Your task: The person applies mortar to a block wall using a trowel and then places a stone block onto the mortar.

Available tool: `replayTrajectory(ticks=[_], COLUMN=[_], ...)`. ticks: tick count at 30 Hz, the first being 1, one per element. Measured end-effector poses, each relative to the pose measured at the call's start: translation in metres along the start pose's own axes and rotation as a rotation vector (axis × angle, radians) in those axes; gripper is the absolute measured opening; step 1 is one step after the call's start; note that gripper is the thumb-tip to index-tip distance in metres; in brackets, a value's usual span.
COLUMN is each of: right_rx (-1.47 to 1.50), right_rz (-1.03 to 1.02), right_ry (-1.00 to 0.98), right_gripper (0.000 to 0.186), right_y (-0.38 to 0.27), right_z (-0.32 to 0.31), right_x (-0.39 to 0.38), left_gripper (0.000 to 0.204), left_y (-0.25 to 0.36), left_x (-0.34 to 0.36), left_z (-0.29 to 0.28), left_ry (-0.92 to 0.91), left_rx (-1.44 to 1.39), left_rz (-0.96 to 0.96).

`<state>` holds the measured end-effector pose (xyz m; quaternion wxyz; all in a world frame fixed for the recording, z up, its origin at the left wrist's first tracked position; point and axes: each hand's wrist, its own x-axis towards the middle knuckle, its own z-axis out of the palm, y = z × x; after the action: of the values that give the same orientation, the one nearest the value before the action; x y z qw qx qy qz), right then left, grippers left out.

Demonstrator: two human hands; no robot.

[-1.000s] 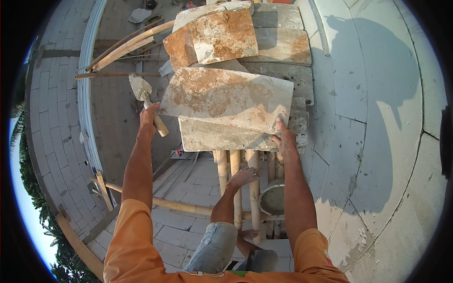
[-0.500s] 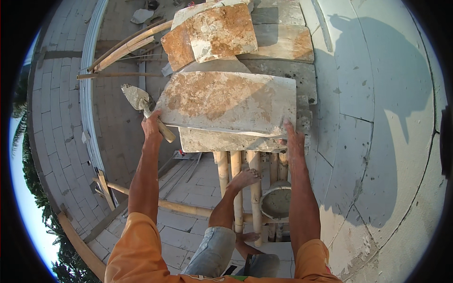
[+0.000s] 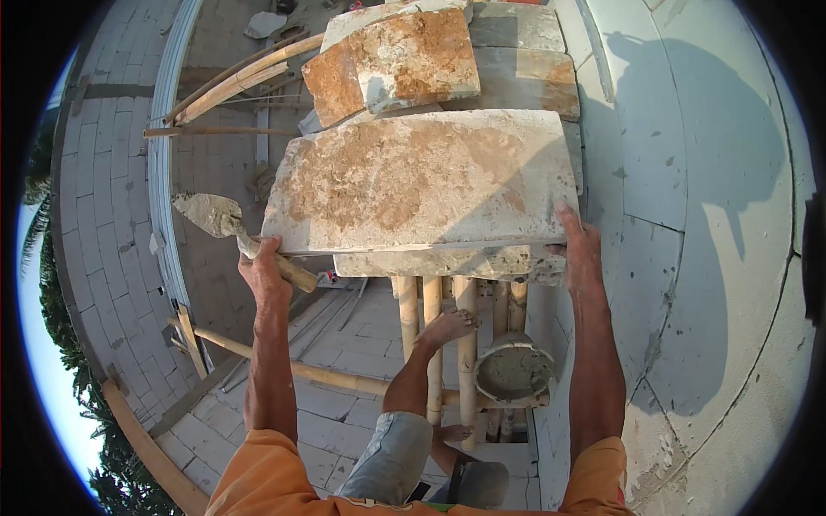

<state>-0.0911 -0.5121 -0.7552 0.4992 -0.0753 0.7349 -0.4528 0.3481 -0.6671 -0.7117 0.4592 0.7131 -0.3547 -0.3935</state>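
Observation:
Between my two hands is a wide, flat slab (image 3: pixel 422 176), pale grey and crusted with brown mortar. It is tilted, its near edge raised above another pale slab (image 3: pixel 430 262). My left hand (image 3: pixel 265 268) is closed at the slab's near left corner and also holds a trowel (image 3: pixel 213 215) by its wooden handle. The trowel's blade, coated in mortar, points out to the left. Gripping the near right corner is my right hand (image 3: pixel 578 245), thumb on top and fingers partly hidden below.
Rust-stained slabs (image 3: pixel 413 60) lie stacked beyond. Bamboo poles (image 3: pixel 465 344) stand below, near my bare foot (image 3: pixel 447 328) and a bucket (image 3: pixel 514 370) of grey mortar. A pale block wall (image 3: pixel 654 172) rises close on the right. A bamboo rail (image 3: pixel 335 377) crosses lower left.
The slab has come up and nearer to me, covering more of the view. My hands have moved further apart, and the trowel has swung to the left with my left hand.

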Motion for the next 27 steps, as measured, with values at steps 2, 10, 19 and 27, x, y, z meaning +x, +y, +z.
replayTrajectory(ticks=[2,10,19,27], right_rx=[-0.005,0.055,0.072,-0.285], right_rz=[-0.083,-0.206,-0.190,-0.131], right_ry=[-0.034,-0.131,-0.170,-0.043], right_gripper=[0.075,0.083,0.079,0.086], right_y=[-0.033,-0.046,0.006,0.025], right_z=[0.014,0.060,0.070,0.061], right_x=[0.038,0.167,0.184,0.168], left_gripper=[0.017,0.025,0.038,0.040], left_y=[0.018,-0.019,-0.056,-0.040], left_x=[0.034,0.159,0.166,0.153], left_z=[0.033,0.128,0.118,0.132], left_ry=[-0.031,-0.129,-0.382,-0.387], left_rx=[-0.059,-0.046,0.098,0.321], left_rz=[0.068,0.097,-0.062,0.002])
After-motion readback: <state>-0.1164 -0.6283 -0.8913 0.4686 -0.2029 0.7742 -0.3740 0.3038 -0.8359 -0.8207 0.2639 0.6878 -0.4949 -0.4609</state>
